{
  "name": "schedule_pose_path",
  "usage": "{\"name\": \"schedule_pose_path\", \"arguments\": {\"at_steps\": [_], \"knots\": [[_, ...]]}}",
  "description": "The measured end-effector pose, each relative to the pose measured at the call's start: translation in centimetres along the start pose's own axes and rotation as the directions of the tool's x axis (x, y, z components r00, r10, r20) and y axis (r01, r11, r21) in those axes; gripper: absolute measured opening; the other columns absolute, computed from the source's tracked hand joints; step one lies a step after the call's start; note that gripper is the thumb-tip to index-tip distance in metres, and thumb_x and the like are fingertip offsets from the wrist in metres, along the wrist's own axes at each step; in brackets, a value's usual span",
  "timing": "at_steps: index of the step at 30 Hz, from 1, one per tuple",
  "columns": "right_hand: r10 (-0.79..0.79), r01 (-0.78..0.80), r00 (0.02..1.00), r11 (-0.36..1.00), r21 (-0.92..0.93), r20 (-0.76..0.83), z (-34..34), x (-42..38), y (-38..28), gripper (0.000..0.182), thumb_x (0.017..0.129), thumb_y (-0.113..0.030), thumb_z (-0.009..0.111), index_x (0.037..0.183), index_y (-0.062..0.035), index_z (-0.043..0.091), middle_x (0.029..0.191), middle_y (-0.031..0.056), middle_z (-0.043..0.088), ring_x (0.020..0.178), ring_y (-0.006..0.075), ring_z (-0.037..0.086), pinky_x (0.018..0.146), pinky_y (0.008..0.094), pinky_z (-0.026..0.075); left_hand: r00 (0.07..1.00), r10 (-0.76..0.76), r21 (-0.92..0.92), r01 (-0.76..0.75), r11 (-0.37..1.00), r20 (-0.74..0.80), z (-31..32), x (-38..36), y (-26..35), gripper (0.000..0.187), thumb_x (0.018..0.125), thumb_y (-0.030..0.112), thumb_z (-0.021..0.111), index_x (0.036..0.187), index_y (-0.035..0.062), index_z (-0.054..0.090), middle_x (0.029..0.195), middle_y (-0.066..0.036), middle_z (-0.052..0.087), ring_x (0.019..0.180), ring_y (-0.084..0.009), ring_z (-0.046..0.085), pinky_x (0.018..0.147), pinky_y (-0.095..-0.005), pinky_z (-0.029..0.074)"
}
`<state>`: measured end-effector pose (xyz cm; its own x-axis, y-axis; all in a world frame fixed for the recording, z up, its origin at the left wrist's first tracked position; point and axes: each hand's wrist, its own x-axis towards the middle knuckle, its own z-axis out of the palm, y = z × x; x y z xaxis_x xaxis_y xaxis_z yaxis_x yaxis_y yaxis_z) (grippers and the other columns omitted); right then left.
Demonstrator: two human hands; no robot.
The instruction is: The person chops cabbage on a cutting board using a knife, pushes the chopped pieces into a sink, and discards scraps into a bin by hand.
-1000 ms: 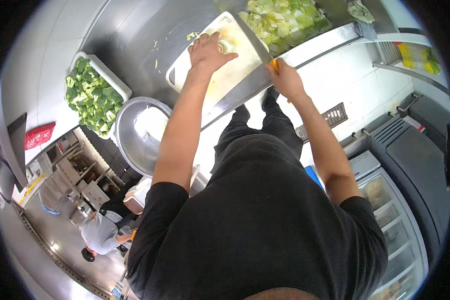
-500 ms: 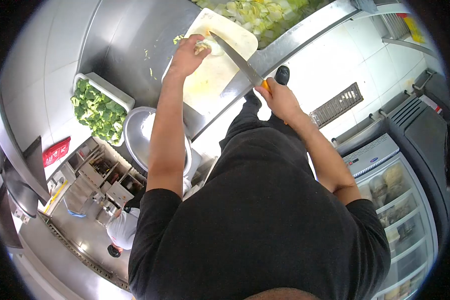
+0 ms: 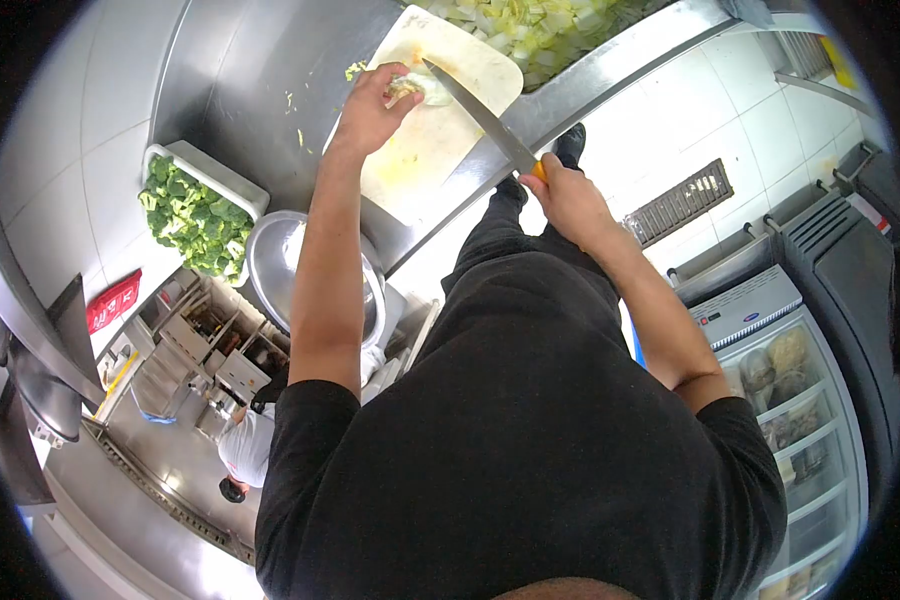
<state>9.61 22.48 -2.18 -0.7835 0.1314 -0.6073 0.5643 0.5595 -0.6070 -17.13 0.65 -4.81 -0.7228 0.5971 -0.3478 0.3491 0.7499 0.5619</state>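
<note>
My left hand (image 3: 370, 112) curls its fingers round a pale cabbage stump (image 3: 434, 92) with a brownish end, which rests on a white cutting board (image 3: 410, 175). A large kitchen knife (image 3: 488, 122) with a yellow handle is gripped by my right hand (image 3: 577, 207). Its blade slants across the board, the tip beside the stump's far side. Chopped pale green cabbage (image 3: 540, 35) fills the sink area beyond the board. Small green scraps (image 3: 355, 70) lie left of the board on the steel counter (image 3: 270, 90).
To the left stand a white tub (image 3: 220, 175) heaped with broccoli florets (image 3: 195, 220) and a steel bowl (image 3: 280, 265) under my left forearm. A glass-front fridge (image 3: 805, 430) is at the right, near a floor drain (image 3: 680, 203). Another person (image 3: 248, 450) works at the lower left.
The knife and my right hand have shifted slightly right and down. My left hand keeps hold of the cabbage stump. The view has shifted a little.
</note>
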Motion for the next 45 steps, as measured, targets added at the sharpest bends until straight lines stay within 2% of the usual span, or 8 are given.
{"name": "schedule_pose_path", "arguments": {"at_steps": [9, 17, 24, 27, 30, 39, 42, 45], "knots": [[-0.039, 0.042, 0.998, 0.998, 0.052, -0.057, 3.9, 4.3, -1.5, 0.043, 0.108, -0.043, 0.054, 0.113, 0.0004, 0.053, 0.089, 0.0279, 0.072, 0.087, 0.0490, 0.071, 0.078, 0.0589, 0.055, 0.995, 0.080, -0.096, -0.086, 0.992, -0.063, 0.6, -0.2, -1.4, 0.054, 0.093, 0.037, 0.079, 0.137, 0.0121, 0.061, 0.130, -0.017, 0.059, 0.108, -0.0287, 0.067, 0.097, -0.0380, 0.056], [0.038, -0.039, 0.998, 0.999, 0.012, 0.044, 3.1, -0.4, -0.6, 0.040, 0.108, -0.039, 0.055, 0.114, 0.0003, 0.053, 0.091, 0.0263, 0.074, 0.088, 0.0464, 0.073, 0.079, 0.0562, 0.057, 0.997, 0.022, -0.092, -0.029, 0.995, -0.076, 1.3, -1.0, -1.0, 0.055, 0.094, 0.036, 0.079, 0.138, 0.0103, 0.060, 0.134, -0.020, 0.055, 0.110, -0.0293, 0.067, 0.097, -0.0386, 0.056], [-0.011, 0.011, 0.999, 1.000, -0.006, -0.031, 5.0, 4.8, -2.3, 0.041, 0.107, -0.041, 0.055, 0.114, 0.0000, 0.054, 0.094, 0.0253, 0.074, 0.090, 0.0454, 0.073, 0.080, 0.0562, 0.057, 0.998, -0.038, -0.120, 0.031, 0.992, -0.059, 1.2, -1.5, -0.7, 0.057, 0.094, 0.038, 0.078, 0.140, 0.0106, 0.058, 0.135, -0.020, 0.055, 0.109, -0.0287, 0.068, 0.098, -0.0378, 0.056], [-0.039, 0.036, 0.997, 0.998, -0.045, -0.061, 3.6, 5.2, -2.3, 0.042, 0.107, -0.041, 0.055, 0.115, -0.0002, 0.055, 0.094, 0.0246, 0.074, 0.091, 0.0453, 0.073, 0.080, 0.0560, 0.057, 0.999, 0.005, -0.174, -0.014, 0.985, -0.053, 1.5, -0.7, -2.1, 0.058, 0.094, 0.039, 0.079, 0.140, 0.0119, 0.058, 0.134, -0.020, 0.055, 0.110, -0.0286, 0.067, 0.098, -0.0380, 0.056], [-0.026, 0.021, 0.996, 0.998, -0.064, -0.088, 1.4, 4.5, -2.0, 0.042, 0.107, -0.042, 0.055, 0.116, -0.0004, 0.055, 0.095, 0.0240, 0.074, 0.091, 0.0453, 0.072, 0.080, 0.0558, 0.056, 0.999, -0.045, -0.134, 0.043, 0.990, -0.010, 1.3, -0.4, -1.9, 0.057, 0.094, 0.040, 0.079, 0.140, 0.0144, 0.058, 0.133, -0.020, 0.056, 0.109, -0.0280, 0.067, 0.096, -0.0391, 0.056], [-0.060, 0.051, 0.996, 0.990, -0.129, -0.063, -1.2, -1.9, -1.9, 0.041, 0.106, -0.043, 0.056, 0.113, -0.0017, 0.054, 0.080, 0.0239, 0.072, 0.077, 0.0454, 0.072, 0.068, 0.0563, 0.057, 0.997, 0.067, 0.031, -0.066, 0.997, -0.042, 0.7, -0.6, -0.3, 0.051, 0.097, 0.041, 0.074, 0.140, 0.0206, 0.057, 0.126, -0.020, 0.056, 0.102, -0.0304, 0.068, 0.096, -0.0417, 0.055], [-0.041, 0.033, 0.998, 0.990, -0.140, -0.052, -0.9, -2.5, -1.9, 0.040, 0.107, -0.042, 0.056, 0.112, -0.0022, 0.053, 0.079, 0.0234, 0.072, 0.076, 0.0455, 0.072, 0.068, 0.0569, 0.057, 1.000, -0.014, 0.094, 0.012, 0.995, 0.027, 0.0, -0.9, 1.1, 0.048, 0.099, 0.041, 0.070, 0.141, 0.0230, 0.055, 0.130, -0.020, 0.054, 0.105, -0.0320, 0.068, 0.098, -0.0429, 0.054], [-0.029, 0.021, 0.998, 0.989, -0.149, -0.051, -0.7, -2.4, -2.2, 0.039, 0.106, -0.039, 0.058, 0.111, -0.0012, 0.054, 0.081, 0.0240, 0.073, 0.078, 0.0444, 0.073, 0.070, 0.0558, 0.058, 0.999, -0.021, 0.112, 0.018, 0.994, 0.031, -0.2, -0.9, 1.7, 0.047, 0.101, 0.041, 0.070, 0.140, 0.0200, 0.057, 0.130, -0.018, 0.056, 0.104, -0.0272, 0.067, 0.098, -0.0410, 0.054]]}}
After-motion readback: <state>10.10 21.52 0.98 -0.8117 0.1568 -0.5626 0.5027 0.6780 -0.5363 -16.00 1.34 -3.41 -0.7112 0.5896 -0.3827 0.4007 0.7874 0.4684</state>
